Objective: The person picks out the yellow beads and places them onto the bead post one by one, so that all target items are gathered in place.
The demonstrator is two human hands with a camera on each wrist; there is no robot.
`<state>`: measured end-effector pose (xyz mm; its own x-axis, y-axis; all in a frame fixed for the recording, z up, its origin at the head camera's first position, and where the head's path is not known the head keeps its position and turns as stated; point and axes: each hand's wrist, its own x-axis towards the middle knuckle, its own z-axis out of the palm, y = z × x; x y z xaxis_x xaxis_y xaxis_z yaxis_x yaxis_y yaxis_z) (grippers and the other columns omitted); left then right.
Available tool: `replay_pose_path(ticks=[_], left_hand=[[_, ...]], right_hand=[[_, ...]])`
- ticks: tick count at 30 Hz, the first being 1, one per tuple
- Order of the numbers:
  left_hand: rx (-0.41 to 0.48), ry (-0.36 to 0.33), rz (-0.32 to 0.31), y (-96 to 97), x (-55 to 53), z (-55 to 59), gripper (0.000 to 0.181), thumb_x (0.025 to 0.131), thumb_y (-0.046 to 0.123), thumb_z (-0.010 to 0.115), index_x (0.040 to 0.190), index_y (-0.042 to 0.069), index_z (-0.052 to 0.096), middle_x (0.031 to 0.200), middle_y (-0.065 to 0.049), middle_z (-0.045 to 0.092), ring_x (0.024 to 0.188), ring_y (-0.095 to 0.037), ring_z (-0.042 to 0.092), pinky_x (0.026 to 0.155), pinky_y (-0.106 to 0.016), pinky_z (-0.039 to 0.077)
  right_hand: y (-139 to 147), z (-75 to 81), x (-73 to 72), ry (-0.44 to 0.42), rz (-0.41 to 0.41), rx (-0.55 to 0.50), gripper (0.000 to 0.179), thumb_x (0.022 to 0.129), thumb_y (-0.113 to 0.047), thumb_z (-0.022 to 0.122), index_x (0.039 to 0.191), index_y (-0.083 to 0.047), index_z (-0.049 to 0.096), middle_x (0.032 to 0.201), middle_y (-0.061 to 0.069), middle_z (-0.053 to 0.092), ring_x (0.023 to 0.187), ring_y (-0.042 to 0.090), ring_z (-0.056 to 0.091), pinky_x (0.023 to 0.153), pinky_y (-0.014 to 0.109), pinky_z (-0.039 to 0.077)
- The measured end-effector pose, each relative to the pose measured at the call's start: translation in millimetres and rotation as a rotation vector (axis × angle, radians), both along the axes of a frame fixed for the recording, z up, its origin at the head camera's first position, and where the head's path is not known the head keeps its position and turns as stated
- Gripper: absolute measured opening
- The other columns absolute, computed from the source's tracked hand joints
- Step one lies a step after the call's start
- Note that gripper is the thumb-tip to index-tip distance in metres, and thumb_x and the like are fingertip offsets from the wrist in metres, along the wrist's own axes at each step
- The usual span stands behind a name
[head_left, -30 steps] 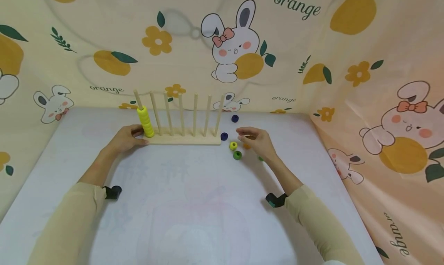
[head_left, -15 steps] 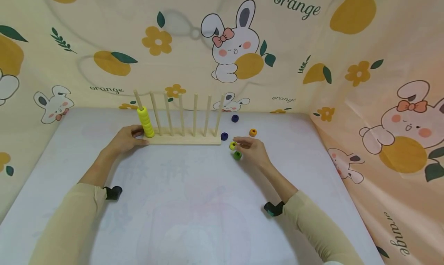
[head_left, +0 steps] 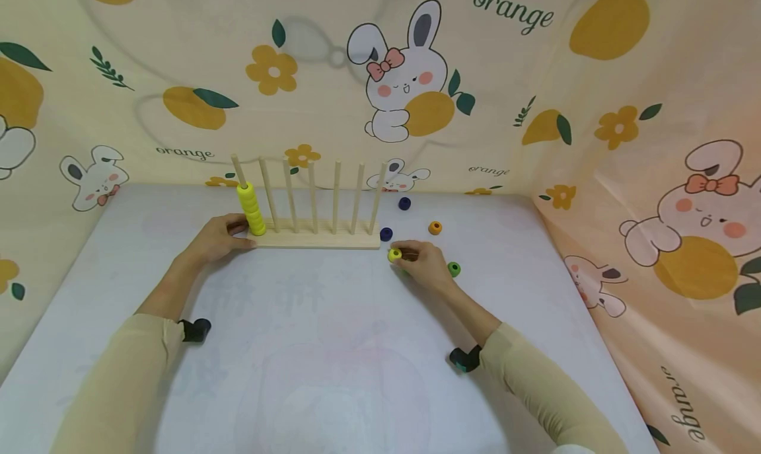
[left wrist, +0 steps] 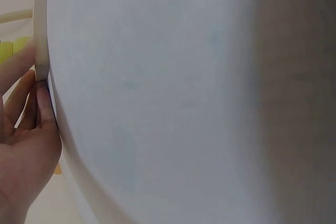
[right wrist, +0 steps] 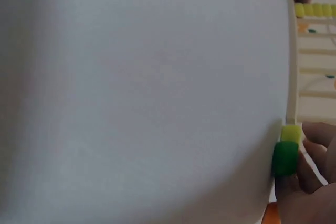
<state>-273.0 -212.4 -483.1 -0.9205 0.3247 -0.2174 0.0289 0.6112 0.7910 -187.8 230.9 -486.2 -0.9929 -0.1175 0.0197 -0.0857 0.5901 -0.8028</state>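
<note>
A pale wooden peg stand [head_left: 321,240] has a row of upright pegs, the leftmost one threaded with a stack of yellow beads [head_left: 252,209]. My left hand [head_left: 214,238] grips the left end of its base, thumb along the front. Just off the stand's right end, my right hand [head_left: 425,265] pinches a loose yellow bead [head_left: 395,255] between thumb and fingertips. In the right wrist view a green bead [right wrist: 286,158] overlaps the yellow one beside the thumb; the hand mostly hides it from the head view.
Two dark blue beads, one [head_left: 386,234] by the stand's end and one [head_left: 405,203] farther back, lie on the white table [head_left: 321,348]. An orange bead [head_left: 435,228] and another green bead [head_left: 454,269] sit right of them. A printed cloth [head_left: 321,77] hangs behind.
My right hand has come left and down from over the orange bead, and the yellow bead has shifted slightly left in its fingers. The left hand keeps its place on the stand.
</note>
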Motion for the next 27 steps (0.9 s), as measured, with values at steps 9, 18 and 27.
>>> replay_pose_path(ticks=[9,18,27], left_hand=[[0.012,-0.004,-0.012,0.7,0.4,2.5,0.078,0.090,0.015,0.075,0.148,-0.011,0.032,0.151,-0.031,0.037,0.139,-0.044,0.036,0.117,-0.053,0.028],[0.028,-0.004,-0.014,2.0,-1.0,3.1,0.076,0.090,0.011,0.074,0.148,-0.012,0.031,0.151,-0.031,0.036,0.139,-0.044,0.037,0.117,-0.052,0.028],[0.010,-0.017,-0.006,1.5,-1.5,4.1,0.077,0.089,0.011,0.075,0.148,-0.013,0.031,0.149,-0.032,0.038,0.138,-0.044,0.038,0.117,-0.052,0.030]], right_hand=[[-3.4,-0.1,-1.3,0.033,-0.018,0.051,0.027,0.085,-0.006,0.078,0.112,-0.011,0.075,0.111,0.006,0.074,0.098,0.019,0.071,0.082,0.030,0.059],[-1.0,10.0,-4.9,0.034,-0.025,0.039,0.026,0.087,-0.011,0.077,0.113,-0.011,0.075,0.108,0.004,0.074,0.093,0.016,0.071,0.074,0.026,0.059],[0.0,35.5,-11.5,0.093,-0.022,-0.005,0.025,0.088,-0.015,0.077,0.113,-0.013,0.074,0.104,0.004,0.075,0.091,0.019,0.072,0.079,0.033,0.060]])
